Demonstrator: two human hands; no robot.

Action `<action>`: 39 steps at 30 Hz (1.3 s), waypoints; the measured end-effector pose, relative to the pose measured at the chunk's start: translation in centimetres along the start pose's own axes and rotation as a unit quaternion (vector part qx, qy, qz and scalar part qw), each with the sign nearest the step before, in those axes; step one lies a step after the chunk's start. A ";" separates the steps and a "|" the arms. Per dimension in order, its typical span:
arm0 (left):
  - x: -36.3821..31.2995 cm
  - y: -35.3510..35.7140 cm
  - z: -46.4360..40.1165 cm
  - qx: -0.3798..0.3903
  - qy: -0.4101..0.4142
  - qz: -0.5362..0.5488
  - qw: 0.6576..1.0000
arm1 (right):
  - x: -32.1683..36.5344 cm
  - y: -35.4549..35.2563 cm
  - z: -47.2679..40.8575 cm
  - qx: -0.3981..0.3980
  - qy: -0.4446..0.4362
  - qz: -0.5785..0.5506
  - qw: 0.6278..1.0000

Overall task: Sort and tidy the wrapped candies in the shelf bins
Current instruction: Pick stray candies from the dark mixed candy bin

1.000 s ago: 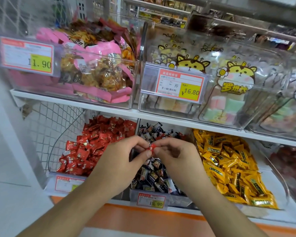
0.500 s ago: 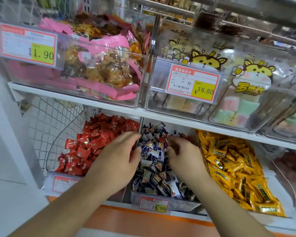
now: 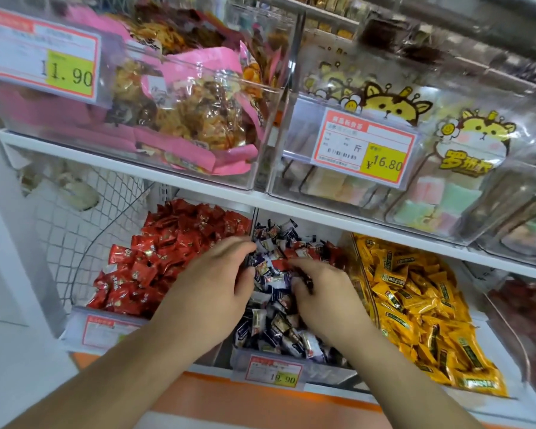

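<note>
The middle bin [image 3: 322, 371] on the lower shelf holds dark blue and white wrapped candies [image 3: 273, 323], with a few red candies [image 3: 294, 252] mixed in toward its back. Both hands are inside this bin. My left hand [image 3: 211, 292] lies on the pile by the bin's left wall, fingers reaching forward and slightly bent. My right hand [image 3: 325, 295] is beside it, thumb and fingers curled round dark wrapped candies, with a red candy [image 3: 278, 264] just off its forefinger. The fingertips are partly buried.
A bin of red candies [image 3: 167, 258] is on the left and a bin of yellow candies [image 3: 415, 311] on the right. The shelf [image 3: 198, 188] overhangs above, carrying clear bins of pink snack bags [image 3: 198, 119] and marshmallow packs [image 3: 446, 196]. A wire mesh side panel [image 3: 75, 230] stands at the left.
One second ago both hands pinched a small red candy above the middle bin. They have since parted and lowered into the dark candy pile. The camera has moved closer.
</note>
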State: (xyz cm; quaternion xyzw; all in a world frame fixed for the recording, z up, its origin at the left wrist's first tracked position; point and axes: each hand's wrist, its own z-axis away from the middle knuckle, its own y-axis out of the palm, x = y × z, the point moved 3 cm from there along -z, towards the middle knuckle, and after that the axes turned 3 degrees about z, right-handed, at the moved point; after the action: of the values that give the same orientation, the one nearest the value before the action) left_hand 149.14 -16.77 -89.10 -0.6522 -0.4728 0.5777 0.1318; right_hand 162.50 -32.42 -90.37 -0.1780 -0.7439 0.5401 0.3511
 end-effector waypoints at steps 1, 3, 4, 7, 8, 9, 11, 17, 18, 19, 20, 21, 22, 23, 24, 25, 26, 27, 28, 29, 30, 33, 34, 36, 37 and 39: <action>0.1 0.1 0.0 0.002 0.000 -0.001 1.000 | -0.2 -0.2 -0.4 -0.024 0.011 0.007 1.000; 0.2 0.1 0.1 0.005 -0.002 -0.002 1.000 | -0.7 -0.4 -1.5 -0.060 0.033 0.018 0.997; 0.2 0.2 0.2 0.007 -0.003 0.000 1.000 | -0.9 -0.3 -2.2 -0.070 0.041 0.022 0.996; 0.3 0.0 0.3 0.007 -0.008 0.014 1.000 | -1.5 0.7 -4.2 -0.068 0.049 0.042 0.996; 0.3 -0.1 0.2 0.005 -0.010 0.019 1.000 | -1.6 1.1 -4.8 -0.063 0.051 0.044 0.996; 0.3 -0.1 0.2 0.004 -0.011 0.022 1.000 | -1.7 1.5 -5.3 -0.055 0.055 0.048 0.996; 0.3 -0.2 0.1 0.001 -0.010 0.024 1.000 | -1.7 2.1 -6.2 -0.030 0.060 0.062 0.996; 0.4 -0.2 0.0 0.003 -0.011 0.025 1.000 | -1.4 2.8 -6.5 0.011 0.060 0.084 0.995; 0.4 -0.2 0.0 0.003 -0.011 0.025 1.000 | -1.3 2.7 -6.5 0.007 0.060 0.078 0.995; 0.4 -0.2 0.0 0.004 -0.012 0.026 1.000 | -1.2 2.6 -6.4 0.006 0.062 0.074 0.995; 0.4 -0.2 0.0 0.004 -0.012 0.026 1.000 | -1.0 2.5 -6.4 0.006 0.064 0.071 0.995; 0.4 -0.2 0.0 0.004 -0.012 0.027 1.000 | -0.9 2.4 -6.3 0.008 0.065 0.070 0.995; 0.4 -0.2 0.0 0.005 -0.012 0.027 1.000 | -0.8 2.3 -6.2 0.006 0.064 0.069 0.996; 0.3 -0.2 0.1 0.005 -0.012 0.027 1.000 | -0.7 2.2 -6.2 0.006 0.064 0.067 0.996; 0.3 -0.3 0.1 0.005 -0.013 0.026 1.000 | -0.8 2.2 -6.1 0.004 0.065 0.063 0.996; 0.3 -0.2 0.1 0.004 -0.013 0.027 1.000 | -0.8 2.2 -6.1 0.002 0.066 0.058 0.996; 0.3 -0.3 0.1 0.004 -0.013 0.027 1.000 | -0.9 2.2 -6.0 0.000 0.067 0.054 0.996; 0.2 -0.3 0.1 0.004 -0.013 0.026 1.000 | -1.0 2.2 -5.9 0.000 0.067 0.052 0.996; 0.2 -0.3 0.1 0.004 -0.012 0.024 1.000 | -1.1 2.2 -5.9 0.003 0.066 0.047 0.997; 0.2 -0.3 0.1 0.004 -0.013 0.023 1.000 | -1.2 2.3 -5.8 0.010 0.063 0.044 0.997; 0.2 -0.3 0.1 0.004 -0.014 0.022 1.000 | -1.2 2.2 -5.7 0.015 0.058 0.042 0.997; 0.1 -0.2 0.1 0.005 -0.014 0.023 1.000 | -1.4 2.2 -5.6 0.017 0.037 0.046 0.998; 0.1 -0.2 0.1 0.005 -0.013 0.023 1.000 | -1.6 2.3 -5.7 0.022 0.033 0.046 0.998; 0.1 -0.2 0.1 0.004 -0.013 0.025 1.000 | -1.8 2.4 -5.8 0.043 0.039 0.047 0.997; 0.1 -0.2 0.1 0.004 -0.013 0.025 1.000 | -1.9 2.4 -5.9 0.051 0.045 0.048 0.997; 0.1 -0.2 0.0 0.003 -0.011 0.028 1.000 | -1.9 2.4 -6.1 0.050 0.049 0.053 0.996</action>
State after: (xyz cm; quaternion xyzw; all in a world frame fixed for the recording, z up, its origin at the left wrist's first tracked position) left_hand 148.98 -16.60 -89.03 -0.6581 -0.4542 0.5898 0.1127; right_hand 167.91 -28.70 -92.22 -0.2258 -0.6874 0.5853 0.3659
